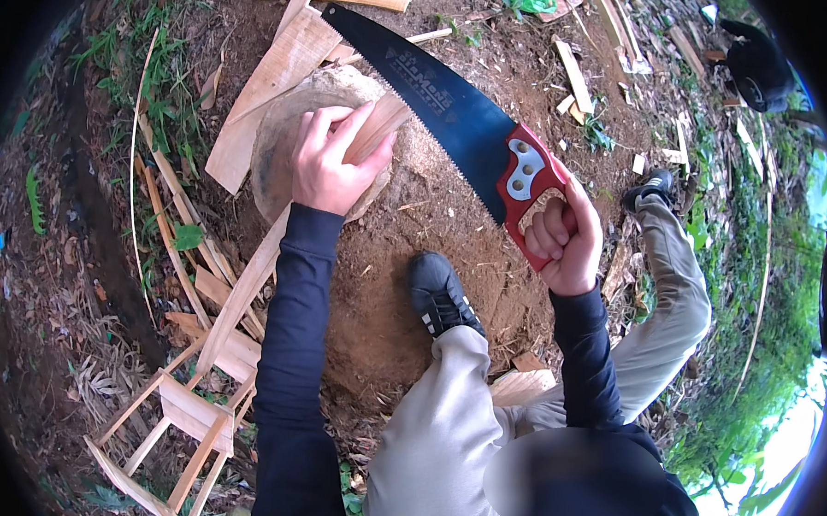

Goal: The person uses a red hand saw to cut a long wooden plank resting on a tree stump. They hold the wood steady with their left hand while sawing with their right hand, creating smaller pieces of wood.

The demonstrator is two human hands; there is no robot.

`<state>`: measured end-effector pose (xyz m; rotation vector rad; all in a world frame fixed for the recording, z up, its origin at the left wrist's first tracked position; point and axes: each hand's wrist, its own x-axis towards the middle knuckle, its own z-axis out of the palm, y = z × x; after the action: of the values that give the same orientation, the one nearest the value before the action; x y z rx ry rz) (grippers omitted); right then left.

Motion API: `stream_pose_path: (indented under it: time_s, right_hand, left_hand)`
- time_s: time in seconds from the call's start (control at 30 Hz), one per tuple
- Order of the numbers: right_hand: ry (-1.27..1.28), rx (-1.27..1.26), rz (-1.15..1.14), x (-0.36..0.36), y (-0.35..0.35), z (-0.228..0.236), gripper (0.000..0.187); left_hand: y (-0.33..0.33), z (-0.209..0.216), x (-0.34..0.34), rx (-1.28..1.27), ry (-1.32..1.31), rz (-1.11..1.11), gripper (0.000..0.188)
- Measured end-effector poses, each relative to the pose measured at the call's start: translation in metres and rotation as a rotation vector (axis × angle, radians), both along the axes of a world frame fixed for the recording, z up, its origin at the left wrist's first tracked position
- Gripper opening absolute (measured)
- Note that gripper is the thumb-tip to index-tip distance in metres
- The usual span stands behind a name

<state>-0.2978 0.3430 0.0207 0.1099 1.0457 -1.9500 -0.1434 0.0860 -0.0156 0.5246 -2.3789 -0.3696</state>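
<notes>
A handsaw with a dark blue blade and a red handle is gripped in my right hand, fingers wrapped through the handle opening. The blade slants up and left, its toothed edge facing my left hand. With that hand, fingers bent, I hold a long narrow wooden board down on a round tree stump. The board's far end meets the saw's teeth; whether they bite into it I cannot tell. Its near end runs down-left past my left forearm. My palm hides part of the board.
A wide wooden plank leans over the stump's far left. A slatted wooden frame stands at lower left, beside loose strips. My shoe is planted near the stump. Wood offcuts are scattered over the soil; a dark figure shows at upper right.
</notes>
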Motion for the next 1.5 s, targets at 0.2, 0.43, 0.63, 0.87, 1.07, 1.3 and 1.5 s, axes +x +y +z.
stream_pose_path:
  time_s: [0.2, 0.43, 0.63, 0.87, 1.07, 1.3, 1.5]
  right_hand:
    - [-0.246, 0.005, -0.06, -0.007, 0.004, -0.015, 0.041]
    - [0.421, 0.069, 0.023, 0.006, 0.005, 0.011, 0.041]
    - [1.227, 0.257, 0.141, 0.017, -0.002, 0.025, 0.043]
    - [1.365, 0.247, 0.059, 0.022, -0.006, 0.016, 0.042]
    - [1.403, 0.235, 0.098, 0.022, -0.011, 0.023, 0.043]
    - [1.39, 0.303, 0.178, 0.022, -0.015, 0.019, 0.044]
    - [1.49, 0.18, 0.05, 0.023, -0.024, 0.029, 0.044]
  left_hand:
    - [0.001, 0.001, -0.002, 0.039, 0.007, 0.009, 0.041]
    - [0.001, 0.002, -0.003, 0.002, 0.01, 0.0, 0.041]
    - [0.001, -0.001, 0.0, 0.0, 0.022, 0.009, 0.041]
    - [0.0, 0.001, -0.001, -0.003, 0.012, 0.017, 0.038]
    - [0.001, -0.001, 0.002, 0.028, 0.024, 0.006, 0.041]
    - [-0.001, 0.0, -0.002, 0.013, 0.04, -0.002, 0.043]
    - [0.001, 0.0, 0.001, 0.018, -0.004, 0.019, 0.038]
